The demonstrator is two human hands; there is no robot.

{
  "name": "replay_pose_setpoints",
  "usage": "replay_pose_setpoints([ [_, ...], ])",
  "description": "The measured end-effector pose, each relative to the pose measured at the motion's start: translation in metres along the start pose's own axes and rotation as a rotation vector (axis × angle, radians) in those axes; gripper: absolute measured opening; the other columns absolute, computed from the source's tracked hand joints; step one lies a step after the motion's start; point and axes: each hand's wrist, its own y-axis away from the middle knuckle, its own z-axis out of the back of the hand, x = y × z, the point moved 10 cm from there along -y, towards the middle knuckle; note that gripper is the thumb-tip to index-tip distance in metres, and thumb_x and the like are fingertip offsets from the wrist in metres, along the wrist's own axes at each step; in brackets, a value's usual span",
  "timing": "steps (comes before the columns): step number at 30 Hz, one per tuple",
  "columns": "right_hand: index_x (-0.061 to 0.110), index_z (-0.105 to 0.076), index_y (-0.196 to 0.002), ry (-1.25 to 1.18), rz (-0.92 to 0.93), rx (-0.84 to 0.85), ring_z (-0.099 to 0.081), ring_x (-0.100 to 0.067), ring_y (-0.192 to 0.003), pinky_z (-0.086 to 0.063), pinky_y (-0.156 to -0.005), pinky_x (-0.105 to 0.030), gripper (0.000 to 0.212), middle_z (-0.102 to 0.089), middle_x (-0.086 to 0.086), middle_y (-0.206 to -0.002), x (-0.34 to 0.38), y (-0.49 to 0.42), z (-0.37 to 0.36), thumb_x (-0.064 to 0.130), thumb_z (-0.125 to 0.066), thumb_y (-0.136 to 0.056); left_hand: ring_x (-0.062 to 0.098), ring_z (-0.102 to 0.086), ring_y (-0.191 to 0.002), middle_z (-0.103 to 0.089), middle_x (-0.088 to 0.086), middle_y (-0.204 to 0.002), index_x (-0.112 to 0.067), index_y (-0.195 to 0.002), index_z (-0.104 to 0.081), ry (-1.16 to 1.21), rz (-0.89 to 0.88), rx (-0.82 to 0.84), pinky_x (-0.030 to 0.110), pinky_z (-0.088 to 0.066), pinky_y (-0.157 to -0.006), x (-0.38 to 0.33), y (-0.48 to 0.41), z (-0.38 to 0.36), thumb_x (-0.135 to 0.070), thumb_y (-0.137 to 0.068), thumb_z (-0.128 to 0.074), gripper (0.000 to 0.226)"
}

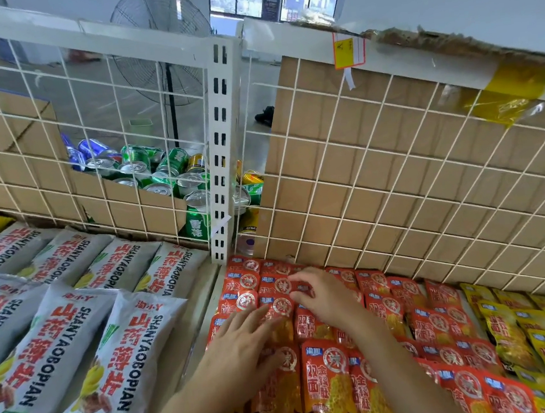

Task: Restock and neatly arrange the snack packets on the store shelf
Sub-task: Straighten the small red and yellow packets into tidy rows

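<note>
red snack packets (pixel 328 384) lie in rows on the shelf (pixel 203 296), just below and right of the white upright (pixel 222 151). left hand (pixel 240 339), fingers straight, presses flat on them. right hand (pixel 326 296), fingers curled, pinches one packet below the upright. grey packets (pixel 79 358) lie left of it
</note>
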Motion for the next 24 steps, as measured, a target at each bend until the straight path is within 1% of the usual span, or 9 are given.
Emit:
replay_pose_setpoints([
  [2, 0.022, -0.057, -0.123, 0.002, 0.019, 0.004, -0.046, -0.012, -0.119, -0.035, -0.098, -0.026, 0.034, -0.053, 0.004, -0.126, 0.006, 0.005, -0.005, 0.035, -0.054, -0.092, 0.009, -0.006, -0.143, -0.017, -0.017, -0.153, -0.043, -0.143, -0.023, -0.024, -0.046, 0.011, 0.033, -0.005, -0.115, -0.008, 0.008, -0.006, -0.079, -0.066, 0.004, 0.09],
  [3, 0.022, -0.059, -0.12, -0.001, 0.029, 0.006, -0.048, -0.011, -0.117, -0.036, -0.097, -0.026, 0.031, -0.055, 0.005, -0.124, 0.009, 0.008, -0.008, 0.035, -0.055, -0.091, 0.009, -0.019, -0.141, -0.029, -0.017, -0.149, -0.044, -0.139, -0.032, -0.079, -0.088, 0.014, 0.035, -0.016, -0.114, -0.013, 0.013, -0.009, -0.078, -0.073, 0.0, 0.081],
  [4, 0.022, -0.06, -0.117, 0.001, 0.041, 0.007, -0.049, -0.011, -0.115, -0.036, -0.096, -0.026, 0.03, -0.056, 0.005, -0.121, 0.012, 0.011, -0.011, 0.035, -0.055, -0.091, 0.008, -0.037, -0.133, -0.042, -0.019, -0.141, -0.045, -0.132, -0.041, -0.086, -0.063, 0.091, 0.033, -0.028, -0.108, -0.011, 0.018, -0.02, -0.078, -0.078, -0.004, 0.073],
  [6, 0.021, -0.061, -0.117, 0.012, 0.048, 0.008, -0.049, -0.011, -0.114, -0.036, -0.097, -0.025, 0.03, -0.056, 0.005, -0.12, 0.016, 0.017, -0.015, 0.035, -0.056, -0.09, 0.006, -0.055, -0.118, -0.055, -0.02, -0.128, -0.046, -0.123, -0.052, -0.127, -0.068, 0.134, 0.027, -0.037, -0.103, -0.012, 0.025, -0.031, -0.082, -0.078, -0.01, 0.072],
  [10, 0.023, -0.056, -0.124, 0.037, 0.062, -0.037, -0.041, -0.011, -0.121, -0.028, -0.1, -0.023, 0.034, -0.049, 0.005, -0.129, 0.021, 0.026, -0.015, 0.033, -0.056, -0.091, 0.009, -0.055, -0.117, -0.058, -0.012, -0.129, -0.038, -0.124, -0.057, -0.139, -0.072, 0.156, 0.037, -0.031, -0.105, -0.012, 0.032, -0.041, -0.09, -0.071, -0.012, 0.087],
  [12, 0.023, -0.056, -0.125, 0.032, 0.078, -0.056, -0.037, -0.01, -0.124, -0.025, -0.101, -0.021, 0.034, -0.046, 0.006, -0.132, 0.023, 0.033, -0.014, 0.031, -0.055, -0.092, 0.011, -0.054, -0.119, -0.056, -0.01, -0.131, -0.036, -0.127, -0.056, -0.164, -0.054, 0.16, 0.037, -0.021, -0.103, -0.01, 0.034, -0.041, -0.09, -0.071, -0.013, 0.089],
  [16, 0.025, -0.06, -0.12, 0.019, 0.073, -0.062, -0.029, -0.011, -0.134, -0.02, -0.111, -0.028, 0.029, -0.038, 0.007, -0.142, 0.02, 0.046, -0.014, 0.031, -0.054, -0.092, 0.013, -0.054, -0.12, -0.055, -0.008, -0.132, -0.035, -0.129, -0.052, -0.155, -0.036, 0.148, 0.035, -0.011, -0.107, -0.011, 0.04, -0.04, -0.086, -0.075, -0.012, 0.085],
  [20, 0.023, -0.065, -0.114, 0.038, 0.112, -0.043, -0.039, -0.008, -0.126, -0.026, -0.109, -0.027, 0.026, -0.05, 0.009, -0.132, 0.024, 0.054, -0.014, 0.033, -0.054, -0.092, 0.016, -0.045, -0.128, -0.051, -0.006, -0.137, -0.034, -0.132, -0.048, -0.118, -0.028, 0.122, 0.034, -0.012, -0.108, -0.012, 0.042, -0.042, -0.08, -0.08, -0.01, 0.079],
  [24, 0.023, -0.066, -0.112, 0.031, 0.104, -0.009, -0.044, -0.008, -0.12, -0.03, -0.103, -0.027, 0.027, -0.057, 0.008, -0.122, 0.024, 0.059, -0.017, 0.035, -0.054, -0.091, 0.015, -0.036, -0.128, -0.053, -0.004, -0.135, -0.031, -0.132, -0.047, -0.117, -0.018, 0.056, 0.035, -0.022, -0.105, -0.008, 0.042, -0.041, -0.078, -0.082, -0.012, 0.077],
])
